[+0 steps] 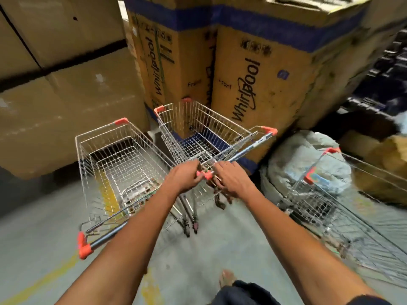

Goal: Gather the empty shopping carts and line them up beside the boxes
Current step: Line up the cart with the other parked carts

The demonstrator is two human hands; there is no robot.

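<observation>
Item: middle chrome wire shopping cart with orange corner caps, empty, nose touching tall brown printed cardboard boxes with blue band.

Grip: my left hand closed round near end of its grey handle bar; right hand laid over same end, fingers loose, clamp uncertain.

Step, I judge: squaring this cart into line.

Next: swing tail parallel to left chrome wire cart, parked just beside.

Clearance: narrow gap left; grey sack and third wire cart crowd right; concrete floor open behind.
</observation>
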